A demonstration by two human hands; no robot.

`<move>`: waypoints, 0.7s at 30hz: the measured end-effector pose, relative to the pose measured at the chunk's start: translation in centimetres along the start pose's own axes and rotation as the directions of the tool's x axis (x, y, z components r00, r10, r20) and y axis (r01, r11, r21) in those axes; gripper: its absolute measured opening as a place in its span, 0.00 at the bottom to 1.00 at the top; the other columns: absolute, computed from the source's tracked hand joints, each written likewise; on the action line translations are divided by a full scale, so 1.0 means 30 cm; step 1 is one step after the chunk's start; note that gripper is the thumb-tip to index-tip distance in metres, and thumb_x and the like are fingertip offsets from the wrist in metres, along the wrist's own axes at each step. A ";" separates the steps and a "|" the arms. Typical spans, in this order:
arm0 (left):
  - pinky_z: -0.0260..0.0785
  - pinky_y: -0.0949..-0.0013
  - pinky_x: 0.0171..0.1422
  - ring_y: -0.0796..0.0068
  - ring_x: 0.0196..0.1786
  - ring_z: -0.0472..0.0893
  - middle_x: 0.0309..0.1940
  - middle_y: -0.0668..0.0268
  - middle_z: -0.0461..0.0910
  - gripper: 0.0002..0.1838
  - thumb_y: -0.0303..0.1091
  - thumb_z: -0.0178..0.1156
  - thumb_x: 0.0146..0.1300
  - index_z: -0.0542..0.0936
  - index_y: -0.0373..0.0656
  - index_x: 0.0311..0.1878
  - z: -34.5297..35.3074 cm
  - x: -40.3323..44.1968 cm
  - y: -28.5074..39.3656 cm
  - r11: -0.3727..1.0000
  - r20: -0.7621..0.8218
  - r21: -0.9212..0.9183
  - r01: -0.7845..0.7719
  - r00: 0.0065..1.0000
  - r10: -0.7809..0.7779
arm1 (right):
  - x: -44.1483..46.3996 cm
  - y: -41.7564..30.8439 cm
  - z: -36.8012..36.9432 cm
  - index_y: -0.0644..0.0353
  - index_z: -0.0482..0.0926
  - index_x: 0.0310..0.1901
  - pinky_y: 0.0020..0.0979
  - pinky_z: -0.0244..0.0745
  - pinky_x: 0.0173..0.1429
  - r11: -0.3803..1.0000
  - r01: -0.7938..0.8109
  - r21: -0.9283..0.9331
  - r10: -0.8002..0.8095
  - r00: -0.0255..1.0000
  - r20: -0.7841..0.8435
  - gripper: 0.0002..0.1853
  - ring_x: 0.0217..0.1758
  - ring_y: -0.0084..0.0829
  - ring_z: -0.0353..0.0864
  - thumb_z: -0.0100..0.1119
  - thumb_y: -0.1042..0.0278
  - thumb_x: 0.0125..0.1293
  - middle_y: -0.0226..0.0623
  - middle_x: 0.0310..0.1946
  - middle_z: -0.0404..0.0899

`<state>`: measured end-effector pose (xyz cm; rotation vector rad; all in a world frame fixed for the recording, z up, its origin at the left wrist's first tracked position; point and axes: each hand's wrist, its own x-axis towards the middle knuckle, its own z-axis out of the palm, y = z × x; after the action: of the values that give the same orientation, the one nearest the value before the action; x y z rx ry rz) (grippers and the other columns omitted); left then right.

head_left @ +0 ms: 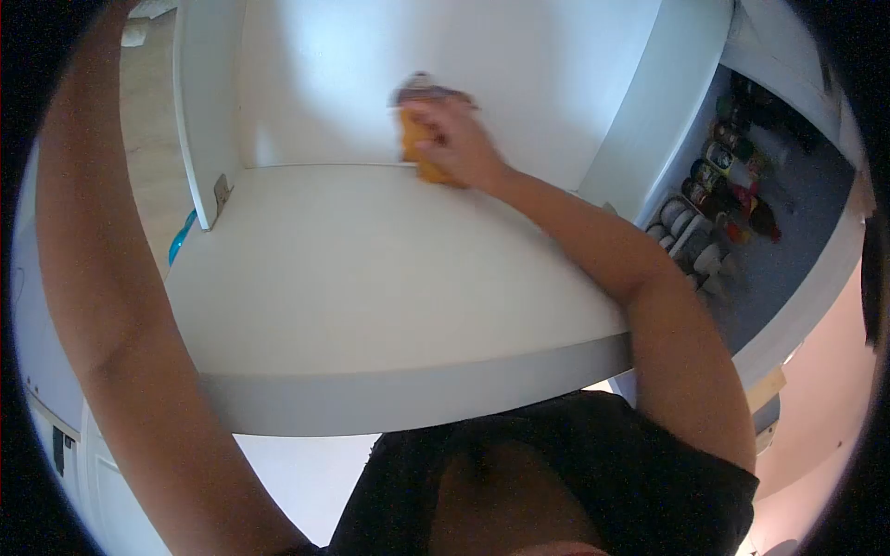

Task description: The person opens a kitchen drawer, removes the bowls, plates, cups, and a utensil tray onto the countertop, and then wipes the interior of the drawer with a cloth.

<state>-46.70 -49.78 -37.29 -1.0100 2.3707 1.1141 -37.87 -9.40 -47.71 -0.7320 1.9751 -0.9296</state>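
My right hand (pixel 454 139) is closed around an orange cloth (pixel 413 139) with a darker, blurred upper part. The cloth touches the white back panel (pixel 324 83) of a cabinet, close to where it meets the white shelf (pixel 371 269). My left arm runs up the left side of the view, and its hand lies out of sight beyond the top edge.
An upright side panel (pixel 206 111) with a small metal hinge stands at the left, a blue object (pixel 181 237) behind it. At the right, another side panel (pixel 649 111) borders a compartment with several bottles and jars (pixel 714 176). The shelf's grey front edge (pixel 417 394) is near my body.
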 end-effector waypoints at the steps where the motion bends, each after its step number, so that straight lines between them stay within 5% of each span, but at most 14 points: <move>1: 0.75 0.65 0.41 0.61 0.42 0.81 0.43 0.59 0.79 0.23 0.44 0.55 0.62 0.74 0.38 0.55 0.006 -0.011 -0.019 1.000 -0.014 0.000 -0.001 1.000 0.001 | 0.066 -0.032 0.072 0.52 0.73 0.56 0.41 0.62 0.65 0.995 0.089 0.053 -0.090 0.996 0.016 0.22 0.62 0.43 0.64 0.57 0.71 0.57 0.44 0.54 0.69; 4: 0.73 0.64 0.41 0.67 0.34 0.80 0.32 0.57 0.80 0.13 0.33 0.50 0.62 0.78 0.33 0.42 -0.010 -0.052 0.022 0.961 -0.087 0.216 -0.171 0.977 0.193 | 0.181 -0.137 0.077 0.54 0.76 0.53 0.36 0.64 0.64 0.956 0.144 0.254 -0.153 0.988 0.014 0.19 0.58 0.41 0.69 0.56 0.72 0.58 0.43 0.52 0.71; 7: 0.72 0.65 0.40 0.68 0.33 0.80 0.32 0.56 0.80 0.13 0.33 0.50 0.62 0.78 0.33 0.42 0.004 -0.145 0.090 0.965 -0.093 0.257 -0.051 0.993 0.077 | 0.148 -0.127 -0.134 0.53 0.78 0.52 0.35 0.65 0.63 0.908 0.183 0.377 -0.136 0.980 -0.147 0.18 0.56 0.36 0.72 0.54 0.71 0.58 0.39 0.48 0.74; 8: 0.72 0.64 0.40 0.67 0.33 0.80 0.32 0.56 0.81 0.14 0.32 0.50 0.62 0.78 0.33 0.42 0.009 -0.162 0.102 0.975 -0.133 0.221 -0.029 0.989 0.059 | 0.132 -0.074 -0.221 0.56 0.77 0.52 0.35 0.65 0.63 0.940 0.112 0.322 -0.027 0.966 -0.256 0.18 0.54 0.33 0.72 0.51 0.70 0.59 0.38 0.47 0.74; 9: 0.72 0.63 0.40 0.67 0.33 0.80 0.32 0.56 0.81 0.14 0.32 0.49 0.62 0.78 0.33 0.42 0.011 -0.167 0.106 0.983 -0.171 0.184 -0.009 0.984 0.041 | 0.094 -0.077 -0.327 0.60 0.73 0.54 0.34 0.65 0.64 0.766 -0.034 0.642 0.211 0.957 -0.201 0.20 0.55 0.34 0.71 0.47 0.70 0.59 0.39 0.48 0.72; 11: 0.72 0.63 0.40 0.65 0.33 0.80 0.32 0.56 0.81 0.14 0.32 0.49 0.62 0.78 0.33 0.43 0.010 -0.135 0.072 0.993 -0.153 0.112 -0.031 0.987 0.048 | 0.082 0.116 -0.492 0.65 0.70 0.55 0.32 0.65 0.64 0.964 0.001 0.266 0.155 0.811 -0.564 0.18 0.55 0.34 0.70 0.42 0.72 0.65 0.40 0.51 0.69; 12: 0.71 0.62 0.40 0.64 0.33 0.80 0.33 0.55 0.81 0.14 0.33 0.49 0.62 0.79 0.33 0.43 0.010 -0.104 0.048 0.997 -0.127 0.049 -0.053 0.990 0.059 | 0.102 0.191 -0.534 0.66 0.71 0.51 0.33 0.66 0.61 0.991 -0.127 0.038 0.116 0.697 -0.708 0.15 0.52 0.36 0.73 0.41 0.72 0.67 0.40 0.46 0.71; 14: 0.71 0.61 0.41 0.64 0.33 0.80 0.33 0.55 0.81 0.14 0.33 0.49 0.62 0.78 0.33 0.44 -0.001 0.034 -0.059 0.977 -0.076 0.186 -0.101 0.990 0.117 | 0.184 0.259 -0.550 0.66 0.72 0.49 0.35 0.67 0.58 0.987 -0.160 -0.027 0.082 0.633 -0.770 0.14 0.49 0.36 0.74 0.42 0.70 0.67 0.41 0.42 0.72; 15: 0.71 0.60 0.41 0.63 0.34 0.80 0.33 0.54 0.81 0.15 0.33 0.49 0.62 0.78 0.33 0.44 -0.005 0.044 -0.057 0.931 -0.004 0.331 -0.153 0.986 0.164 | 0.244 0.268 -0.535 0.66 0.73 0.48 0.36 0.67 0.54 0.968 -0.195 -0.159 -0.016 0.584 -0.812 0.14 0.46 0.37 0.74 0.43 0.67 0.68 0.41 0.39 0.74; 17: 0.71 0.60 0.41 0.62 0.34 0.80 0.34 0.54 0.81 0.15 0.33 0.50 0.63 0.78 0.33 0.45 0.004 -0.012 -0.004 0.956 -0.106 0.287 -0.056 0.990 0.090 | 0.372 0.250 -0.460 0.66 0.75 0.44 0.39 0.68 0.46 0.830 -0.300 -0.470 -0.282 0.501 -0.818 0.17 0.40 0.39 0.75 0.46 0.59 0.70 0.43 0.33 0.75; 19: 0.72 0.60 0.42 0.61 0.34 0.80 0.34 0.53 0.81 0.15 0.34 0.51 0.63 0.78 0.33 0.45 0.020 -0.038 0.033 0.971 -0.183 0.237 0.021 0.983 0.024 | 0.463 0.094 -0.345 0.64 0.76 0.45 0.45 0.63 0.51 0.979 -0.128 -0.161 -0.027 0.693 -0.721 0.17 0.45 0.41 0.73 0.46 0.58 0.69 0.45 0.41 0.77; 20: 0.71 0.60 0.45 0.60 0.36 0.80 0.37 0.54 0.81 0.16 0.36 0.52 0.62 0.78 0.34 0.47 0.013 -0.021 0.007 0.958 -0.134 0.286 -0.023 0.989 0.064 | 0.468 0.033 -0.243 0.62 0.77 0.46 0.45 0.61 0.56 0.863 0.028 -0.504 -0.396 0.655 -0.643 0.14 0.50 0.40 0.72 0.49 0.63 0.66 0.42 0.44 0.77; 21: 0.70 0.61 0.48 0.59 0.38 0.79 0.39 0.54 0.81 0.18 0.38 0.54 0.62 0.77 0.35 0.49 -0.001 0.000 -0.038 0.942 -0.088 0.329 -0.065 0.991 0.099 | 0.493 -0.009 -0.175 0.58 0.77 0.49 0.43 0.61 0.57 0.952 0.082 -0.295 -0.231 0.824 -0.517 0.13 0.53 0.39 0.70 0.52 0.71 0.62 0.41 0.47 0.76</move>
<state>-45.88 -50.29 -37.87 -0.8768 2.5883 0.6739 -49.67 -18.92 -51.69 -0.8543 2.6145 -1.0763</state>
